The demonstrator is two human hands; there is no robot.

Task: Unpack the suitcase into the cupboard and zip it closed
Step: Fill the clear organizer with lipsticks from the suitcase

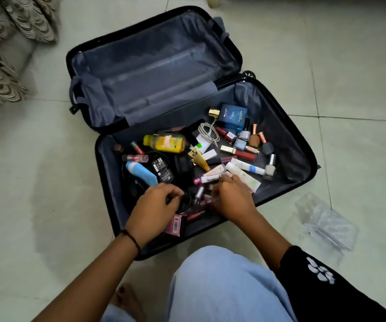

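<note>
Left hand (154,205) hangs palm down over the near side of the suitcase (303,145), fingers curled, tips at the rim of a black round compact (186,201); whether it grips the compact I cannot tell. A black band (131,239) circles that wrist. Right hand (231,198) sits just beside it, fingers bent down into a heap of small lipsticks (199,196), and its fingertips are hidden, so I cannot tell if it pinches any. Below the left hand lies a pink box (175,225) with a barcode. Further out in the same half lie a blue tube (141,173), a yellow bottle (165,142), a coiled white cable (207,133), white tubes (245,169), a blue box (232,116) and a cluster of nail polishes (254,138), some upright, some on their sides. The suitcase lies open flat on the tiled floor (350,66), directly in front of the person's knee (222,287); its far half (154,66) shows only grey lining and straps. On the floor to the right, apart from the case, lies a clear pouch (327,221). A patterned cloth (1,54) fills the upper left corner.
</note>
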